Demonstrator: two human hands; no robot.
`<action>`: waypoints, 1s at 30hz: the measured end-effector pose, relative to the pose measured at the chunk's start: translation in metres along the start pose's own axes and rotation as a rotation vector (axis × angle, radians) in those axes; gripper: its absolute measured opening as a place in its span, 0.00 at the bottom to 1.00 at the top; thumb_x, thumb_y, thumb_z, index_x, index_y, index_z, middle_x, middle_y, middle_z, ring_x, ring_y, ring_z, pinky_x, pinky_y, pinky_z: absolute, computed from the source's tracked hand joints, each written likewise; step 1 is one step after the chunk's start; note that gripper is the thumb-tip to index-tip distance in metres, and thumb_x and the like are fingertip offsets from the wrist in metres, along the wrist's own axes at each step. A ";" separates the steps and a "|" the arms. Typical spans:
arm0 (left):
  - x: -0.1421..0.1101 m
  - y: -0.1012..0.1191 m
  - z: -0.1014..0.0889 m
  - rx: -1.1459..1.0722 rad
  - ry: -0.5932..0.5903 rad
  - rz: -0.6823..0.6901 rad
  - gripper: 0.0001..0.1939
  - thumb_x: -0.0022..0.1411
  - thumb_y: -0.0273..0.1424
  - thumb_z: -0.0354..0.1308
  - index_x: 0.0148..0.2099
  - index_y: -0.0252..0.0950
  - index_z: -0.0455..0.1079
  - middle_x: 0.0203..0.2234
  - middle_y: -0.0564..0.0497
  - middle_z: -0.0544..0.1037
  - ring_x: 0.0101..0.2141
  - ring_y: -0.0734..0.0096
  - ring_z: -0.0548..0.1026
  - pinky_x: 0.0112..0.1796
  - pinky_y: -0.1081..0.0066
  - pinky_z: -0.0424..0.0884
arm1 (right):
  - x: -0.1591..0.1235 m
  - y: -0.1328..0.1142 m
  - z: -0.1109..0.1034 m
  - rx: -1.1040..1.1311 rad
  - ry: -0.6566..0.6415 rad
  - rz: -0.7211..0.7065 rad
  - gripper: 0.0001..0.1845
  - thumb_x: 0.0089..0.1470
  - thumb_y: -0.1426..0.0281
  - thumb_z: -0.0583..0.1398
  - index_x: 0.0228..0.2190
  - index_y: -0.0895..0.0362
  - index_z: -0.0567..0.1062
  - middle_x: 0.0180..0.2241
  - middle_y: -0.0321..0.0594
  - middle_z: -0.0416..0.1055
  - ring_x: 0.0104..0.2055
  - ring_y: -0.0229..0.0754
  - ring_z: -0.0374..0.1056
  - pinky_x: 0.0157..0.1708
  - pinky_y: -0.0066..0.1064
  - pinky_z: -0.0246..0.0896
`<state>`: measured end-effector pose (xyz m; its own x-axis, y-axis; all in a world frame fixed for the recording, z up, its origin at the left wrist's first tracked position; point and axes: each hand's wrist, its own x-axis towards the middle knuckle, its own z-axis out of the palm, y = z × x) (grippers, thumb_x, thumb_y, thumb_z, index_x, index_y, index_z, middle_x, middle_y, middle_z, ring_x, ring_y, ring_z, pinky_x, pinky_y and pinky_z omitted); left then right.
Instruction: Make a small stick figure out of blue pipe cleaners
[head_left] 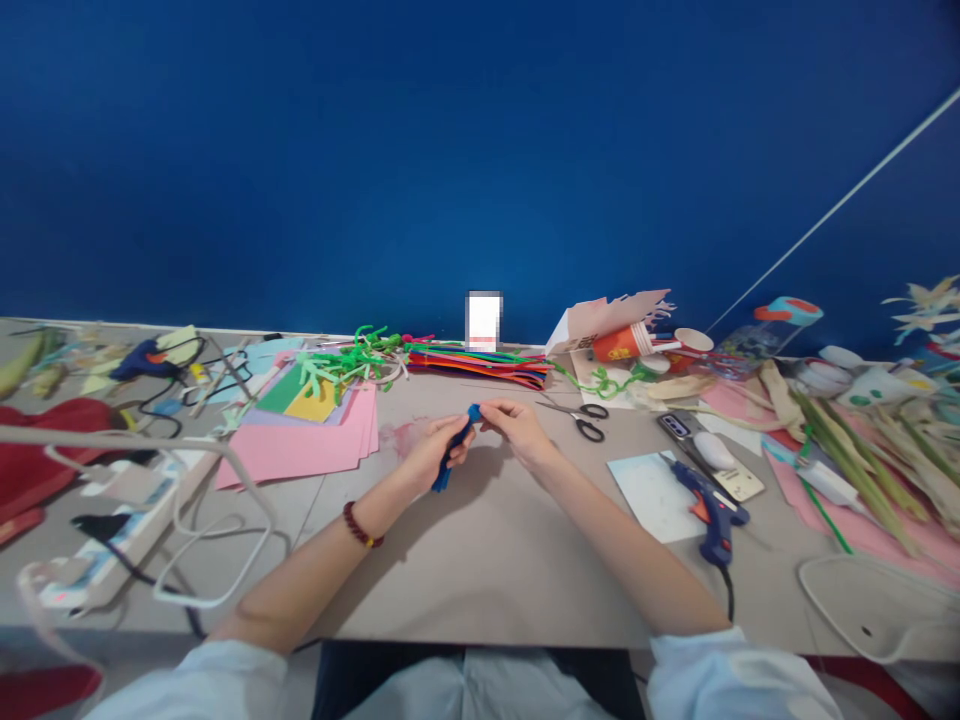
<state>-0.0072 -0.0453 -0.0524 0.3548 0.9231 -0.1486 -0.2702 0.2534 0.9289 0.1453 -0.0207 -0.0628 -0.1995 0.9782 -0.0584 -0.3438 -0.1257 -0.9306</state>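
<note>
My left hand (pixel 441 450) is closed around a blue bundle (pixel 444 474) that looks like short pipe cleaners. The bundle stands tilted over the middle of the table, its lower end sticking out below my fingers. At its upper end, my right hand (pixel 517 428) pinches with thumb and forefinger. The fingertips hide part of that end. Behind both hands lies a pile of multicoloured pipe cleaners (pixel 480 366). Black-handled scissors (pixel 585 415) rest on the table to the right of my right hand.
Pink paper sheets (pixel 300 450) and green pipe cleaner pieces (pixel 341 365) lie left. A blue glue gun (pixel 709 510) on white paper (pixel 652 495), a paper cup (pixel 622 345) and dried stalks (pixel 862 480) are right. A power strip (pixel 127 540) with cables occupies the left front.
</note>
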 end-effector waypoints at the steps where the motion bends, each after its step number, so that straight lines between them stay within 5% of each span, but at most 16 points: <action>1: 0.000 0.000 0.000 -0.058 -0.016 -0.021 0.17 0.54 0.40 0.59 0.25 0.31 0.64 0.18 0.55 0.62 0.15 0.85 0.52 0.15 0.79 0.46 | 0.000 0.000 -0.001 -0.004 -0.001 -0.008 0.12 0.36 0.63 0.69 0.25 0.56 0.80 0.25 0.36 0.76 0.28 0.35 0.69 0.31 0.28 0.62; 9: 0.000 0.000 0.000 -0.313 -0.093 -0.162 0.06 0.57 0.29 0.54 0.32 0.30 0.66 0.21 0.52 0.64 0.17 0.82 0.54 0.15 0.81 0.50 | 0.000 -0.005 -0.005 -0.032 -0.006 -0.007 0.17 0.43 0.55 0.64 0.27 0.57 0.80 0.27 0.39 0.76 0.28 0.36 0.69 0.34 0.31 0.62; 18: 0.002 0.000 -0.002 -0.395 -0.103 -0.210 0.09 0.59 0.29 0.50 0.35 0.29 0.68 0.22 0.50 0.65 0.17 0.81 0.54 0.15 0.81 0.52 | 0.000 -0.015 -0.008 -0.120 -0.038 -0.067 0.15 0.46 0.58 0.62 0.30 0.56 0.80 0.30 0.40 0.77 0.29 0.36 0.69 0.34 0.30 0.64; 26: 0.001 -0.003 0.000 -0.360 -0.109 -0.137 0.09 0.56 0.30 0.59 0.38 0.29 0.72 0.22 0.52 0.65 0.18 0.83 0.55 0.15 0.81 0.52 | -0.001 -0.014 -0.007 -0.310 -0.053 -0.280 0.11 0.47 0.63 0.62 0.33 0.55 0.79 0.33 0.40 0.78 0.30 0.39 0.73 0.37 0.34 0.69; 30: 0.003 -0.005 0.000 -0.359 -0.066 -0.109 0.09 0.54 0.31 0.61 0.35 0.29 0.72 0.21 0.53 0.65 0.18 0.84 0.55 0.15 0.81 0.52 | -0.004 -0.008 -0.004 -0.602 -0.009 -0.548 0.09 0.51 0.68 0.58 0.33 0.54 0.79 0.35 0.41 0.78 0.37 0.42 0.73 0.43 0.37 0.68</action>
<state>-0.0054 -0.0439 -0.0572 0.4530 0.8671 -0.2072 -0.5198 0.4457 0.7288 0.1525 -0.0232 -0.0566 -0.1547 0.8730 0.4624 0.1572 0.4839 -0.8609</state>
